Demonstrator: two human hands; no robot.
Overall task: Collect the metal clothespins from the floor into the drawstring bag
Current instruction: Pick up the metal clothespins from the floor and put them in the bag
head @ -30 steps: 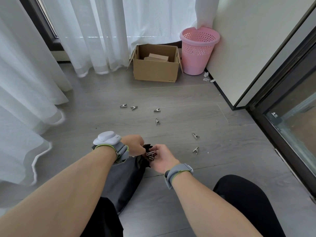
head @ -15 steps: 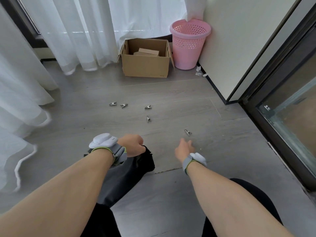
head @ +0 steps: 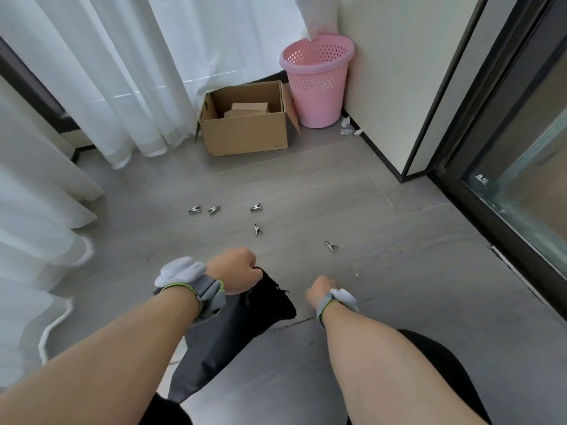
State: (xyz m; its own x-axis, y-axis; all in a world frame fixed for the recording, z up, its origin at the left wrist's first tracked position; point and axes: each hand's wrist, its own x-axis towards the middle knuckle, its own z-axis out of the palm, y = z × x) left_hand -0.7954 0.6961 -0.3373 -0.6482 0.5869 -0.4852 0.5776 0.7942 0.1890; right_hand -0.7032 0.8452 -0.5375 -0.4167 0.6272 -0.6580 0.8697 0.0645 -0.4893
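Five clothespins on floor, bag held at left

Five metal clothespins lie loose on the grey floor: a pair leftmost, then one, one, one rightmost. Left hand is fisted on the mouth of the dark drawstring bag, which rests on the floor. Right hand is curled low beside the bag; contents cannot be determined.

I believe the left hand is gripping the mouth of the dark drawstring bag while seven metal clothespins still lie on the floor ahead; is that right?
Not quite: the head view shows five metal clothespins on the floor, not seven. The rest holds: the left hand grips the mouth of the dark drawstring bag.
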